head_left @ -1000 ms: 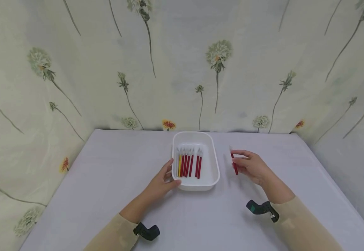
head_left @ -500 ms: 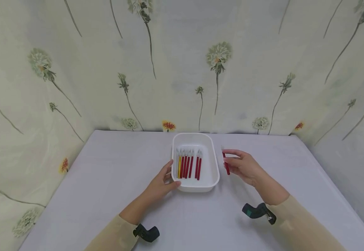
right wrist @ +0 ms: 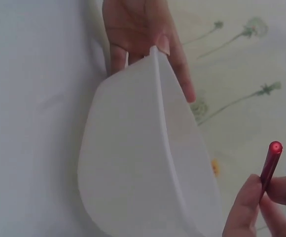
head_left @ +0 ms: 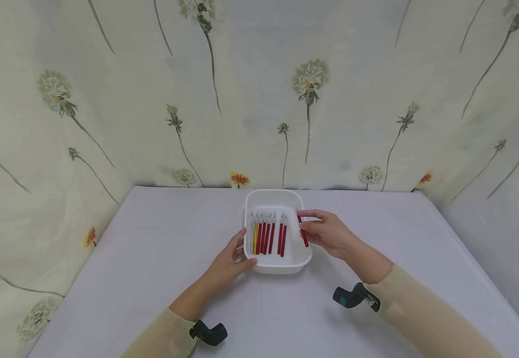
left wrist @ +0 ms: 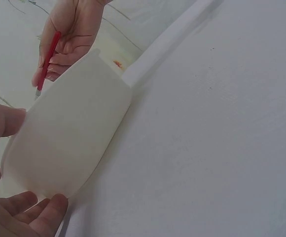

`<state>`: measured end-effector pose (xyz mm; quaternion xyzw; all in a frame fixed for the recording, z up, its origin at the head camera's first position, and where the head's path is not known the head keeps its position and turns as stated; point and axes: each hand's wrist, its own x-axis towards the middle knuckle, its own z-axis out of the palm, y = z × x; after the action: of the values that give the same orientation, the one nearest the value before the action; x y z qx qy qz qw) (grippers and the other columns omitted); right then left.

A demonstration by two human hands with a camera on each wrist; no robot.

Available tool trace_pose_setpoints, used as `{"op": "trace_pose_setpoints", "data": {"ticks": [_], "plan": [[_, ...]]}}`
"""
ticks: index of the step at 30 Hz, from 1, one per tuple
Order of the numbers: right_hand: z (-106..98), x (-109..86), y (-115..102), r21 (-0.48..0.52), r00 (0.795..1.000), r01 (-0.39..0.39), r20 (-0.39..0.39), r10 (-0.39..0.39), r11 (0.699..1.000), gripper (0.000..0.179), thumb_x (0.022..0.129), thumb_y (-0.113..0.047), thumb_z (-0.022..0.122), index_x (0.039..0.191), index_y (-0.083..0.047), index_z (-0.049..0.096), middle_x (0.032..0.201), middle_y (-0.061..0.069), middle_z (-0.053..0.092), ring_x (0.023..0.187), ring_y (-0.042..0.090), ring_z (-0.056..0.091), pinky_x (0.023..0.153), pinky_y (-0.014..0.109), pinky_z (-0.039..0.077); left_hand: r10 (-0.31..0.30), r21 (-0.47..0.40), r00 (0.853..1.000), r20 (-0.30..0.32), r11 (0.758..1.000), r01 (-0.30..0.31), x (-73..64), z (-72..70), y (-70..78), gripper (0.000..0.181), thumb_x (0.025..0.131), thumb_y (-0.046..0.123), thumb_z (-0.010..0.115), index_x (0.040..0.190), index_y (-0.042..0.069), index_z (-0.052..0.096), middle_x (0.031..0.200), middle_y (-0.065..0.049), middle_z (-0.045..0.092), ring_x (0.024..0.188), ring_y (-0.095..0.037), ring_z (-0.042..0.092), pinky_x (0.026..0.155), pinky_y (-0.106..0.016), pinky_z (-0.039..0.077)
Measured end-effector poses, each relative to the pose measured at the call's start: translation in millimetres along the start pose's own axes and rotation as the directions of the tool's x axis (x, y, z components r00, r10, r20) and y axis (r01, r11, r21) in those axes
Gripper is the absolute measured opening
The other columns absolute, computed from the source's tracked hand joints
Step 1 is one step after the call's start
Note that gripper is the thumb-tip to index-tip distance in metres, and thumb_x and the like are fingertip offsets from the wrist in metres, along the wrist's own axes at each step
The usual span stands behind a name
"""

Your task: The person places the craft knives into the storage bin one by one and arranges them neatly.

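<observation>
My left hand (head_left: 227, 261) grips the near left corner of a white plastic tray (head_left: 279, 270), its thumb over the rim in the right wrist view. Between the thumb and fingers of my right hand (head_left: 333, 236) is a slim red pen-like stick (head_left: 305, 237), held above the tray's right side. Its pale tip shows in the left wrist view, and its round red end (right wrist: 276, 146) in the right wrist view. Inside the tray lie several similar red sticks (head_left: 265, 238) with clear pale tips, side by side. A yellow stick (head_left: 255, 239) and a whitish one lie at their left.
A white cloth (head_left: 169, 238) covers the table under the tray. Behind it hangs a pale curtain (head_left: 250, 99) printed with dandelions. Small black cameras are worn on the left wrist (head_left: 210, 333) and right wrist (head_left: 351, 297).
My right hand has moved left with the red stick, from beside the tray to over its right rim. The left hand and the sticks in the tray stay as they were.
</observation>
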<state>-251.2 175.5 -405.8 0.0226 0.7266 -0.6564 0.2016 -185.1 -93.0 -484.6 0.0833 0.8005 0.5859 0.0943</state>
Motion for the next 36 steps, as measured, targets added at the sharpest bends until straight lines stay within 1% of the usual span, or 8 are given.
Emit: {"op": "trace_pose_setpoints", "data": {"ticks": [10, 14, 17, 20, 22, 27, 31, 36], "plan": [[22, 9.5, -4, 0.056, 1.0, -0.03, 0.003, 0.03, 0.998, 0.042, 0.089, -0.011, 0.06, 0.13, -0.01, 0.05, 0.13, 0.021, 0.048, 0.098, 0.024, 0.059, 0.082, 0.031, 0.053, -0.002, -0.013, 1.0, 0.01, 1.0, 0.002, 0.9, -0.1, -1.8, 0.082, 0.083, 0.032, 0.068, 0.147, 0.032, 0.016, 0.148, -0.006, 0.03, 0.131, -0.026, 0.036, 0.097, -0.046, 0.041], [28, 14.0, -4, 0.08, 0.998, -0.055, -0.001, 0.055, 0.995, 0.043, 0.089, -0.01, 0.06, 0.131, -0.01, 0.049, 0.131, 0.02, 0.047, 0.106, 0.029, 0.054, 0.083, 0.03, 0.052, -0.004, -0.022, 1.0, 0.017, 1.0, 0.004, 1.2, -0.6, -1.9, 0.082, 0.083, 0.032, 0.068, 0.147, 0.031, 0.017, 0.148, -0.006, 0.029, 0.131, -0.026, 0.036, 0.097, -0.045, 0.041], [34, 18.2, -3, 0.103, 0.997, -0.071, 0.01, 0.071, 0.992, 0.045, 0.09, -0.009, 0.057, 0.134, -0.009, 0.045, 0.133, 0.019, 0.046, 0.113, 0.033, 0.049, 0.091, 0.034, 0.048, -0.001, -0.024, 1.0, 0.017, 1.0, 0.001, 1.0, -1.1, -1.5, 0.082, 0.083, 0.032, 0.068, 0.147, 0.031, 0.016, 0.148, -0.006, 0.029, 0.131, -0.025, 0.036, 0.098, -0.044, 0.041], [42, 21.7, 0, 0.134, 0.996, -0.088, 0.017, 0.086, 0.987, 0.045, 0.091, -0.008, 0.056, 0.135, -0.009, 0.044, 0.133, 0.019, 0.045, 0.112, 0.032, 0.048, 0.096, 0.038, 0.044, 0.001, -0.031, 1.0, 0.019, 1.0, -0.001, 1.4, -1.5, -2.4, 0.082, 0.083, 0.032, 0.068, 0.147, 0.03, 0.016, 0.148, -0.007, 0.029, 0.131, -0.026, 0.037, 0.098, -0.044, 0.041], [47, 24.0, 3, 0.146, 0.996, -0.091, 0.018, 0.089, 0.985, 0.045, 0.091, -0.007, 0.055, 0.135, -0.008, 0.044, 0.133, 0.019, 0.045, 0.105, 0.029, 0.05, 0.093, 0.036, 0.046, 0.008, -0.036, 1.0, 0.021, 0.999, -0.008, 2.1, -1.5, -3.7, 0.082, 0.083, 0.031, 0.068, 0.147, 0.029, 0.016, 0.148, -0.008, 0.029, 0.131, -0.027, 0.037, 0.098, -0.045, 0.041], [56, 30.8, 11, 0.171, 0.996, -0.088, -0.013, 0.092, 0.981, 0.044, 0.091, -0.004, 0.054, 0.134, -0.004, 0.045, 0.13, 0.022, 0.046, 0.091, 0.022, 0.05, 0.075, 0.027, 0.046, 0.002, -0.037, 1.0, 0.023, 0.999, -0.001, 4.0, -0.7, -6.5, 0.082, 0.083, 0.031, 0.068, 0.147, 0.032, 0.017, 0.148, -0.006, 0.03, 0.131, -0.026, 0.037, 0.098, -0.044, 0.041], [59, 36.8, 16, 0.174, 0.993, -0.087, -0.061, 0.099, 0.981, 0.043, 0.09, -0.002, 0.054, 0.132, -0.005, 0.046, 0.127, 0.021, 0.048, 0.089, 0.022, 0.05, 0.07, 0.025, 0.046, -0.001, -0.035, 1.0, 0.021, 0.999, 0.002, 3.4, -0.6, -5.0, 0.082, 0.083, 0.031, 0.068, 0.147, 0.033, 0.017, 0.148, -0.005, 0.03, 0.131, -0.024, 0.037, 0.098, -0.042, 0.041], [63, 42.6, 20, 0.162, 0.993, -0.063, -0.088, 0.078, 0.985, 0.042, 0.09, 0.001, 0.051, 0.131, -0.002, 0.045, 0.124, 0.023, 0.047, 0.082, 0.02, 0.051, 0.068, 0.026, 0.047, 0.011, -0.039, 1.0, 0.024, 0.999, -0.01, 1.9, -1.7, -1.5, 0.083, 0.083, 0.032, 0.068, 0.147, 0.031, 0.016, 0.148, -0.006, 0.03, 0.13, -0.025, 0.037, 0.098, -0.042, 0.042]]}}
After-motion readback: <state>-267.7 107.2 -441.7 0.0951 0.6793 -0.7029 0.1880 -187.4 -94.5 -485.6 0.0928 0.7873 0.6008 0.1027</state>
